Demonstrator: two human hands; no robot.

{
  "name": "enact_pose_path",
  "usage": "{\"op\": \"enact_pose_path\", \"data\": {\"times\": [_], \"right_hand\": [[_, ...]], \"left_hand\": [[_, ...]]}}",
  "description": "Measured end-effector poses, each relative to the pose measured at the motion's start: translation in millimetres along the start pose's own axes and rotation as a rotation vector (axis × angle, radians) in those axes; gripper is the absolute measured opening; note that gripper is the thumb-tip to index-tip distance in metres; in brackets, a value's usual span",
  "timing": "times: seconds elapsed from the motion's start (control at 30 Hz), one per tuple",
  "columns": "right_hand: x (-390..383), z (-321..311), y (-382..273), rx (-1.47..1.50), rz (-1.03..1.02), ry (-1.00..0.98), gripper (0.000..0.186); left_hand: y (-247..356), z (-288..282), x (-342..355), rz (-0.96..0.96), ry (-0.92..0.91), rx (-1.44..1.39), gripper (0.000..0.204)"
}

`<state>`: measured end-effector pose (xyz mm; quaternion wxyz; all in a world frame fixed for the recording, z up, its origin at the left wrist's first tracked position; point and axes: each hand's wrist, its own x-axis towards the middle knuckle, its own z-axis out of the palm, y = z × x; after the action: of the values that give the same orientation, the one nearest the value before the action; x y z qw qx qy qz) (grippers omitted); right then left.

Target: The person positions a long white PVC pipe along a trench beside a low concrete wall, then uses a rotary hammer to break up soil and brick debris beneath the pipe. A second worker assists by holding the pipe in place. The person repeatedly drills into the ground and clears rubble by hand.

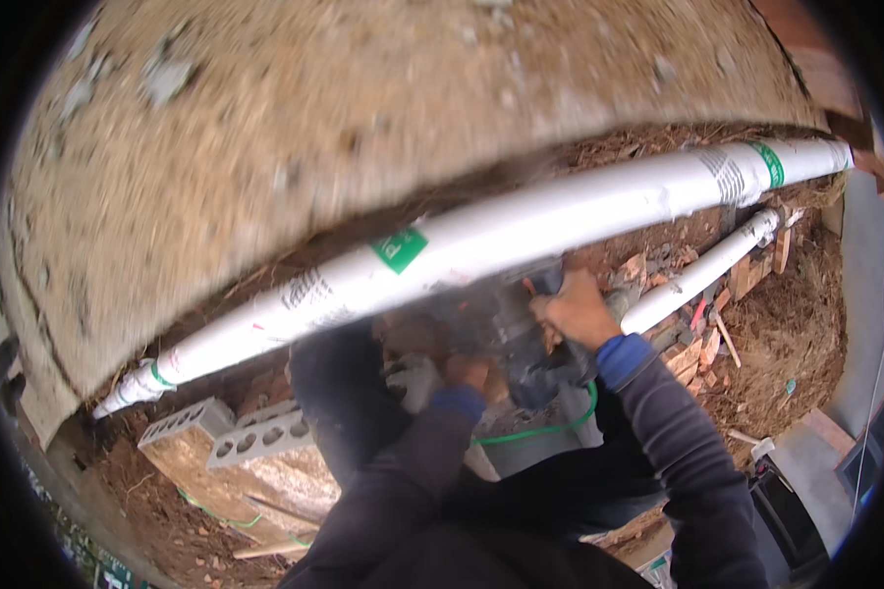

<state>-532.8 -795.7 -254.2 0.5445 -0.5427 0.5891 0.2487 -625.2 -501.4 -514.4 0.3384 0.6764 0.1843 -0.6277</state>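
Note:
A dark, bulky power tool [525,339] is smeared by motion below the long white plastic pipe [521,231]; its exact kind is unclear. My right hand [580,310] is wrapped round its upper right part. On its left side, my left hand [468,375] is closed against it, fingers partly blurred. A green cord [545,429] curves under the tool, between my legs. Dust or blur hides the spot where the tool's front end is, close to broken grey masonry [414,381].
A thinner white pipe [707,280] slopes off to the right among broken bricks [692,358]. Hollow grey blocks [265,432] lie at left. Beyond the big pipe rises a bare earth surface [363,108]. A dark container [788,510] stands at lower right.

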Motion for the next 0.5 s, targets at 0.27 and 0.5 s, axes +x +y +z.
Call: {"op": "enact_pose_path", "data": {"times": [0.27, 0.5], "right_hand": [[-93, -32, -23, -0.119, -0.202, 0.070, 0.023], [-84, 43, -82, -0.703, -0.354, 0.128, 0.036]], "left_hand": [[61, -9, -124, 0.448, -0.174, 0.652, 0.014], [49, -14, -103, 0.340, -0.082, 0.723, 0.015]]}}
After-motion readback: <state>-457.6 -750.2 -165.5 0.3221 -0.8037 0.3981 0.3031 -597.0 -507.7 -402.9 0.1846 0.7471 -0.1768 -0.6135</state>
